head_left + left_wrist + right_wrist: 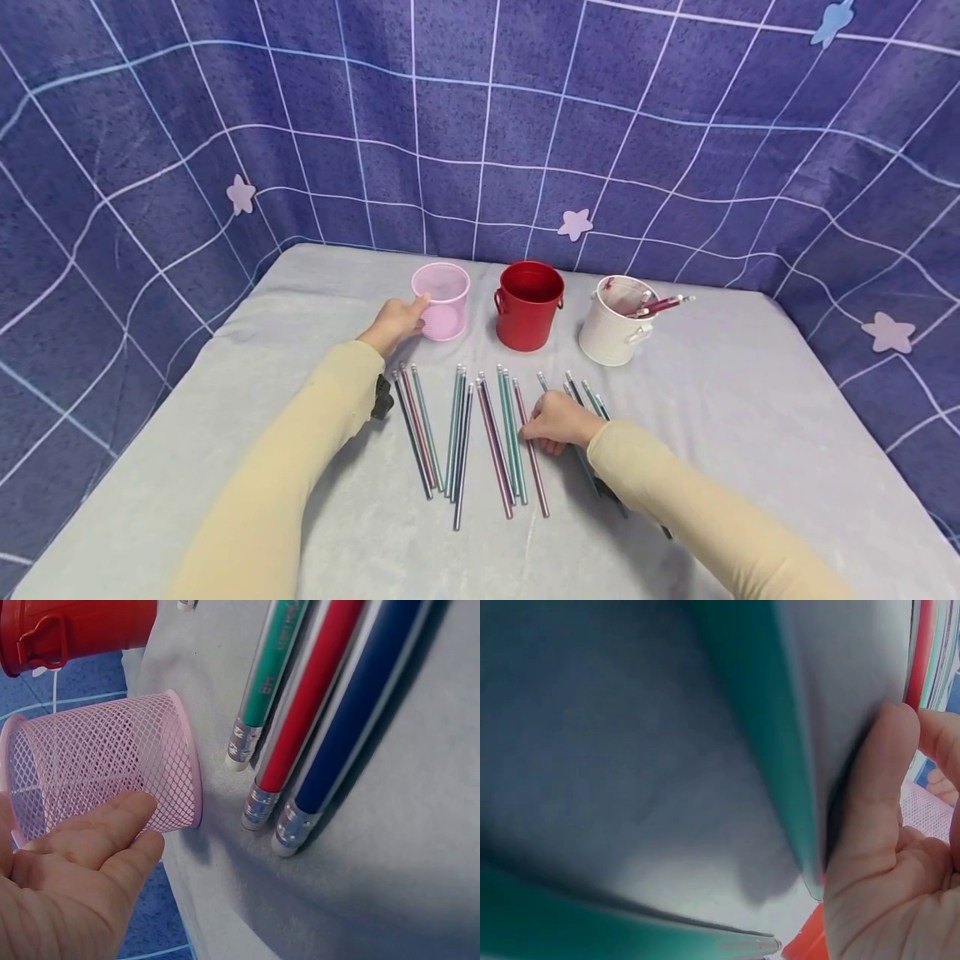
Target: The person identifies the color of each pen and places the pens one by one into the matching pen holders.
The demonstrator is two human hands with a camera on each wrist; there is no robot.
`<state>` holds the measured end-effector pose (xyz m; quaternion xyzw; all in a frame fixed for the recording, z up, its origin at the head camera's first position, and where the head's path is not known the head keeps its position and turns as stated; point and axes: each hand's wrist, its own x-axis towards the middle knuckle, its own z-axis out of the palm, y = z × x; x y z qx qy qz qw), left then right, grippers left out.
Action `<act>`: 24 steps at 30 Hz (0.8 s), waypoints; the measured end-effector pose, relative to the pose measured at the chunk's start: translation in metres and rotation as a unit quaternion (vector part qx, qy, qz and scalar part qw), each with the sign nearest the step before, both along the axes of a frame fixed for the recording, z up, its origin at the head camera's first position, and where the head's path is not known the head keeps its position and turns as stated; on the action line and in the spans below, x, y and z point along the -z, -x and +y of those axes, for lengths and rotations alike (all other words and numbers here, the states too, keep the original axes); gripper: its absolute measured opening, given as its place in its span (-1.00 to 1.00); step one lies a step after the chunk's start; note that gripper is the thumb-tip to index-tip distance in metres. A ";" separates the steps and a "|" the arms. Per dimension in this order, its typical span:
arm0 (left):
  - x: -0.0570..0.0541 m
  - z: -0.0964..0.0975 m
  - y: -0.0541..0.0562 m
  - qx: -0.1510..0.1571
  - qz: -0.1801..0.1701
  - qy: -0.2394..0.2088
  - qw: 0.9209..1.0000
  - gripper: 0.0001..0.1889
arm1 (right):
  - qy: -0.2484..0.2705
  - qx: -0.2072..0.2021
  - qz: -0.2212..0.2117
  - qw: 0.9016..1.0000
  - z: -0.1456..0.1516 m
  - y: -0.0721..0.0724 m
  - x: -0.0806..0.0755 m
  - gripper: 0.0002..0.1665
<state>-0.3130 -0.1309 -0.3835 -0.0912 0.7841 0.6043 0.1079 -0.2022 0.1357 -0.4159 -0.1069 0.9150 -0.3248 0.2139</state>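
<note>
A pink mesh pencil cup (442,321) stands at the back left, and my left hand (397,323) touches its side. In the left wrist view, the nearly straight fingers (124,832) lie along the mesh; the thumb is mostly cut off. Over the right part of the pencil rows, my right hand (558,419) pinches a red pencil (536,471) between thumb and finger. The pencil still lies along the cloth. Green pencils (514,442) lie just left of it, and dark pencils (585,475) pass beneath the right hand and wrist.
A red bucket (527,312) stands in the middle at the back. Right of it, a white bucket (606,333) holds several red pencils (660,306). More pencils (459,450) lie in loose groups on the grey cloth (360,533). A blue curtain (465,108) hangs behind.
</note>
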 end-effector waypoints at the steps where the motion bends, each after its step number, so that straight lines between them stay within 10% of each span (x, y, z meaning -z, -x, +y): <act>1: 0.000 0.000 0.000 0.001 0.001 0.003 1.000 -0.36 | 0.001 -0.001 -0.002 1.000 0.000 0.000 0.000 -0.78; 24: -0.002 0.002 -0.003 0.003 0.006 0.010 1.000 -0.38 | 0.092 0.039 0.050 0.994 0.019 0.017 -0.019 -0.90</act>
